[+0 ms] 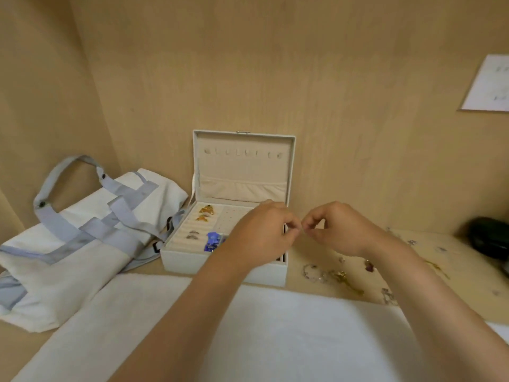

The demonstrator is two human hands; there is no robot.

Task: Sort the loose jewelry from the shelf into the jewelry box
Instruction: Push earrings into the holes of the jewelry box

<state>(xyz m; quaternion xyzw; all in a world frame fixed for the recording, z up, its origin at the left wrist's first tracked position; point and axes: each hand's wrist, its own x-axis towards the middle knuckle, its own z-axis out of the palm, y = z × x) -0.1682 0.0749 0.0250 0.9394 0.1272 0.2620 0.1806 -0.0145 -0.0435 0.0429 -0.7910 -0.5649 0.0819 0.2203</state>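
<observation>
Your left hand (261, 235) and right hand (338, 230): fingers (292, 230) pinched on one tiny piece (302, 229), too small to name, above the open jewelry box (220, 263), probably readying it. Loose jewelry (341, 277): shelf (468, 285), right of box.

jewelry box (190, 261): white, lid upright, rings (206, 209) in left slots | loose jewelry (341, 277): scattered right of box

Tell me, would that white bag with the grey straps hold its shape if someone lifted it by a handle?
Probably not. The bag lies slumped and creased on the shelf, so it looks like soft cloth that would sag. It lies fairly flat, so it is likely light. Pushed, it would probably bunch up rather than slide.
</observation>
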